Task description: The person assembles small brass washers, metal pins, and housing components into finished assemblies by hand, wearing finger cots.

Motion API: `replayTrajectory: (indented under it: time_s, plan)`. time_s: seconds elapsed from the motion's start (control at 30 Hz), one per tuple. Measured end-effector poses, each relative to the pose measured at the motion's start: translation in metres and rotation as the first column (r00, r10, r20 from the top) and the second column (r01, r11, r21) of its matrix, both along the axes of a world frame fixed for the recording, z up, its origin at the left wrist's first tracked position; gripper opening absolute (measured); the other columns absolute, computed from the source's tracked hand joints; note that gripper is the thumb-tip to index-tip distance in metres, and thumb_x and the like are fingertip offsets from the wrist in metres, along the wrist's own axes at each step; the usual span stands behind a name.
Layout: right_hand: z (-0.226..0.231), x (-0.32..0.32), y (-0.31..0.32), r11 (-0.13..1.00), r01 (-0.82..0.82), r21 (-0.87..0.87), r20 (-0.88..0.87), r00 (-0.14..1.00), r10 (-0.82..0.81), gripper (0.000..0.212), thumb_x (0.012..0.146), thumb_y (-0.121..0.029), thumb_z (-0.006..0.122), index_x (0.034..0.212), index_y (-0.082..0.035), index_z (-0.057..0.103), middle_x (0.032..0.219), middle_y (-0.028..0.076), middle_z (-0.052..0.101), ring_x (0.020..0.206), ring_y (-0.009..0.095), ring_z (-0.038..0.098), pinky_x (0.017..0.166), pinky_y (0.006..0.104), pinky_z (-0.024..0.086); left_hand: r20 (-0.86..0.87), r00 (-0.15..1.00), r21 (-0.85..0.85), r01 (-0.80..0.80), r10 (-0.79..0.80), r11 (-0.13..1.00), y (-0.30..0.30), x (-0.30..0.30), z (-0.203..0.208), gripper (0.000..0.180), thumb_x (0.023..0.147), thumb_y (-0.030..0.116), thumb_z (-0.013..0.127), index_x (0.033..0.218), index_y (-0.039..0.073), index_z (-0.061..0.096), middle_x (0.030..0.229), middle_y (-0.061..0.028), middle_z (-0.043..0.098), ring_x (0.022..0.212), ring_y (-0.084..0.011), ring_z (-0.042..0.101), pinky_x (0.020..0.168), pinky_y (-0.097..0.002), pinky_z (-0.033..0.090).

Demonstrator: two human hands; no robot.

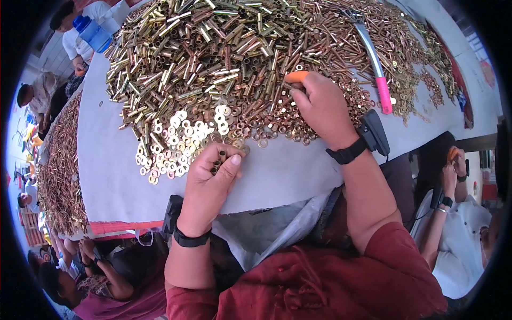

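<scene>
Holding a few hollow, brassy tubes in the curled left hand, just in front of shiny washers. Hovering over coppery nuts with the right hand, wearing an orange finger cover, leaving its grip impossible to tell. Facing a big heap of loose tubes across the table, a pink-handled tool at the right, and a blue bottle with unclear contents at the far left.

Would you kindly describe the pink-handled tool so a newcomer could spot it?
On the pale table, find the heap of metal tubes. Right of the person's right hand lies the tool, silvery shaft pointing away; its bright pink handle sets it apart from the coppery pieces around it.
</scene>
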State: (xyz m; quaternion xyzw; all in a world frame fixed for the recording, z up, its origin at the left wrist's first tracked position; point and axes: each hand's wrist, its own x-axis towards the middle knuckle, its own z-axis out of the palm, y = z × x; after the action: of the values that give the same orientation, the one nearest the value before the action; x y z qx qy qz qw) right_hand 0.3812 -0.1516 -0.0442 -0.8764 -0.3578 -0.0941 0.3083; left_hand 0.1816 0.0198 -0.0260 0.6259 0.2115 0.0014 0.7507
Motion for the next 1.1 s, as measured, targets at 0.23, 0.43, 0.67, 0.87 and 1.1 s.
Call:
replayTrajectory:
  time_s: [0.23,0.43,0.67,0.87,1.1]
  plan:
    - [0.008,-0.082,0.039,0.908,-0.242,0.341,-0.448,0.808,0.383,0.028,0.085,-0.006,0.065,0.113,-0.004,0.063,0.095,0.013,0.068,0.081,0.027,0.067,0.071,0.0378,0.053,0.051,0.986,-0.039,-0.155,0.156,0.987,-0.005,0.004,-0.005,0.018,0.098,0.012,0.060,0.115,0.005,0.064,0.078,0.0038,0.058,0.060,-0.0012,0.043,0.052,-0.0165,0.034]
    - [0.023,-0.074,0.041,0.934,-0.295,0.201,-0.408,0.842,0.353,0.036,0.081,-0.006,0.068,0.116,-0.006,0.062,0.104,0.014,0.064,0.082,0.029,0.064,0.074,0.0363,0.053,0.113,0.959,-0.132,-0.246,0.261,0.960,0.007,-0.004,-0.007,0.016,0.100,0.016,0.059,0.110,0.004,0.062,0.076,0.0043,0.055,0.057,-0.0020,0.041,0.050,-0.0165,0.032]
    - [0.003,-0.049,0.041,0.958,-0.284,-0.036,0.106,0.952,0.286,0.019,0.079,-0.012,0.071,0.097,-0.005,0.067,0.102,0.008,0.061,0.095,0.030,0.060,0.080,0.0387,0.050,0.186,0.947,-0.434,-0.161,0.263,0.886,0.015,-0.005,-0.004,0.023,0.104,0.023,0.052,0.115,0.003,0.057,0.075,-0.0024,0.058,0.055,-0.0085,0.045,0.048,-0.0221,0.034]
    - [0.007,-0.051,0.037,0.957,-0.279,-0.082,0.152,0.945,0.289,0.018,0.079,-0.009,0.069,0.095,-0.003,0.066,0.102,0.009,0.060,0.095,0.030,0.058,0.081,0.0396,0.050,0.171,0.954,-0.418,-0.156,0.246,0.895,0.015,-0.008,-0.001,0.020,0.101,0.011,0.054,0.120,0.004,0.056,0.089,-0.0053,0.065,0.060,-0.0072,0.045,0.051,-0.0207,0.036]
    - [0.014,-0.057,0.035,0.956,-0.277,-0.099,0.129,0.949,0.288,0.020,0.079,-0.006,0.069,0.098,-0.004,0.063,0.102,0.013,0.060,0.097,0.033,0.059,0.083,0.0419,0.049,0.170,0.953,-0.408,-0.163,0.250,0.899,0.022,-0.011,-0.009,0.014,0.100,0.012,0.056,0.112,0.005,0.056,0.090,-0.0094,0.065,0.057,-0.0071,0.043,0.049,-0.0194,0.034]
